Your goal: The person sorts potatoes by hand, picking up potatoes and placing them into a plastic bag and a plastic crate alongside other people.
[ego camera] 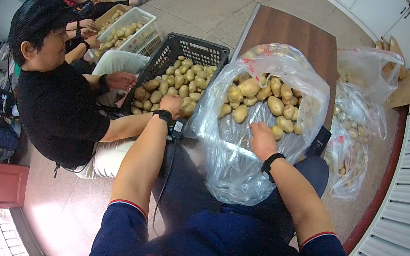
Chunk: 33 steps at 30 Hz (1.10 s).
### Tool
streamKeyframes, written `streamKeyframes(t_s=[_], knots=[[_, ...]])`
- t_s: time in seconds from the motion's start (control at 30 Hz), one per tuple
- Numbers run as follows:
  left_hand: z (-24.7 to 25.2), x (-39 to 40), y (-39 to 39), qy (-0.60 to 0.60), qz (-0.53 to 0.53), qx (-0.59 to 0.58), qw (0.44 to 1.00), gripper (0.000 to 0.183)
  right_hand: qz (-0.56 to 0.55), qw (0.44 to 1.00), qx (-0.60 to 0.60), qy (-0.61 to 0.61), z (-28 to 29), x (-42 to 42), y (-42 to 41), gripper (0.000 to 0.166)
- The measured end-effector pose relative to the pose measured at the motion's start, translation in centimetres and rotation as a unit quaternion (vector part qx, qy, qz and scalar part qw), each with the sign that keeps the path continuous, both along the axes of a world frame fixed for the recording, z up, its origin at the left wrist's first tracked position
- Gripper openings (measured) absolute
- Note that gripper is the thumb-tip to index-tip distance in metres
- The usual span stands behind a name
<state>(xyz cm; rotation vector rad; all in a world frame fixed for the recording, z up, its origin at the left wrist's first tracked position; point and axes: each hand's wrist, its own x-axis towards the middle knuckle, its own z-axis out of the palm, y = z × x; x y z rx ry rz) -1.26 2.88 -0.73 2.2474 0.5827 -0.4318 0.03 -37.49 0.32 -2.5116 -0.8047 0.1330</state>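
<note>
My left hand (pixel 171 104) is over the near right part of a black plastic crate (pixel 199 43) of potatoes (pixel 179 78); its fingers are bent down, and whether they hold a potato cannot be told. My right hand (pixel 262 139) reaches into an open clear plastic bag (pixel 230 173), beside a small potato (pixel 276 132) at its fingertips. More potatoes (pixel 276 105) lie heaped towards the far side of the bag. The bag rests on a brown wooden table (pixel 296 29) and hangs over its near edge towards my lap. A black band is around each of my wrists.
A co-worker in black (pixel 57 102) sits at the left, with a hand (pixel 121 80) beside the black crate. Beyond stand a white crate (pixel 142 18) of potatoes and other people. Bags of potatoes (pixel 346 153) lie right of the table, near a white radiator (pixel 407 196).
</note>
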Motion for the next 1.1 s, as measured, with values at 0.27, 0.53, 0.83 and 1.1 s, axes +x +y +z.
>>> streamKeyframes(t_s=[0.27, 0.53, 0.83, 1.1], knots=[[7.5, 1.3, -11.8, -0.06, 0.185, -0.29, 0.937, 0.027, -0.118, 0.959, 0.19, 0.172, -1.8, 0.7, -1.1, 0.039], [10.4, 0.8, -16.1, 0.027, 0.044, -0.331, 0.942, 0.04, -0.107, 0.828, 0.319, 0.449, 5.4, 0.3, 4.4, 0.033], [7.6, 0.5, -14.6, 0.046, -0.032, -0.473, 0.879, 0.031, 0.011, 0.86, 0.375, 0.345, 4.1, 0.0, 6.1, 0.033], [7.3, 0.9, -12.9, -0.072, 0.11, -0.452, 0.882, 0.027, -0.245, 0.958, 0.115, -0.089, 1.0, 5.4, -3.6, 0.04]])
